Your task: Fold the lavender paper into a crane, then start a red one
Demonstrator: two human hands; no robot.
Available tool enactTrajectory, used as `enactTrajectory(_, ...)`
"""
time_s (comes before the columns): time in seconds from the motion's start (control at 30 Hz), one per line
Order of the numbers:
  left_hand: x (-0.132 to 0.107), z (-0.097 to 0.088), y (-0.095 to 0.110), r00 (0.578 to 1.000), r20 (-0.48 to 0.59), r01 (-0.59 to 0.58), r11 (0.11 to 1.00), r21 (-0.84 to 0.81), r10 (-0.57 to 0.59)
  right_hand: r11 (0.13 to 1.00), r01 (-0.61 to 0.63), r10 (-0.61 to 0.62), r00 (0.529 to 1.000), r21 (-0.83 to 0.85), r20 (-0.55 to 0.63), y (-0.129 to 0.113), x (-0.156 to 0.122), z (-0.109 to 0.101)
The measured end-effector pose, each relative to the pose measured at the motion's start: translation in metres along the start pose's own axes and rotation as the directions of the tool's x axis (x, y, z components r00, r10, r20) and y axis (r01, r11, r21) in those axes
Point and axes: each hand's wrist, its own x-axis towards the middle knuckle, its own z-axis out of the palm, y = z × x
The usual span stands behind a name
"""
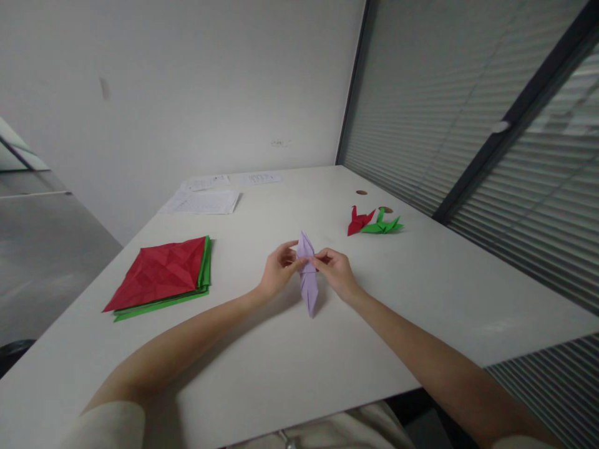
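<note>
White and smooth, the matte tabletop [421,299] runs away to a plain pale wall [187,81]. Grey slatted blinds [468,93] in dark frames close off the side from one to four o'clock.

Near the middle of the table the narrow lilac folded-paper piece [309,287] is held lengthwise, one sharp tip pointing to twelve o'clock and the other to six. It is a long, flat diamond shape with crisp edges, and its lower tip is close to the tabletop; whether it touches cannot be told. The left hand [277,274] comes in from eight o'clock, thumb and fingertips pinched on the paper's left edge near its upper half. The right hand [337,273] comes in from four o'clock and pinches the opposite edge at the same height, so the fingertips of both hands nearly meet across the fold. Both forearms are bare.

At nine o'clock, well apart from the hands, a creased red paper square [159,271] lies flat on top of a thin stack of green paper sheets [204,265], whose edges show along two sides. At one o'clock a small red folded-paper figure [358,221] with pointed flaps sits just beside a green folded-paper figure [384,226] of similar shape. Two small round brown spots [361,193] mark the table near them. At eleven o'clock, by the far edge, lie loose white printed sheets [206,201].
</note>
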Motion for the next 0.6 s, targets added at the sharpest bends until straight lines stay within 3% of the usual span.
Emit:
enactTrajectory(0.07,-0.003,0.001,0.005,0.991,-0.042,-0.122,0.987,0.107,0.127,0.999,0.024,-0.026,0.998,-0.024,-0.062,0.001,0.001,-0.002)
enactTrajectory(0.17,-0.006,0.004,0.010,0.978,0.116,-0.193,0.962,0.196,0.172,0.993,0.087,-0.096,0.989,-0.080,-0.113,0.002,0.001,-0.004)
enactTrajectory(0.3,-0.006,0.006,0.008,0.984,0.164,-0.074,0.997,0.000,0.073,0.960,0.243,-0.243,0.970,-0.140,0.015,-0.001,-0.003,-0.004)
enactTrajectory(0.47,0.001,0.003,0.006,0.998,0.009,0.055,0.980,-0.193,-0.054,0.845,0.459,-0.410,0.886,-0.275,0.219,-0.008,-0.005,-0.007)
enactTrajectory(0.6,0.005,-0.002,0.010,0.993,-0.053,0.090,0.961,-0.263,-0.108,0.801,0.507,-0.466,0.862,-0.319,0.200,-0.007,-0.004,-0.011)
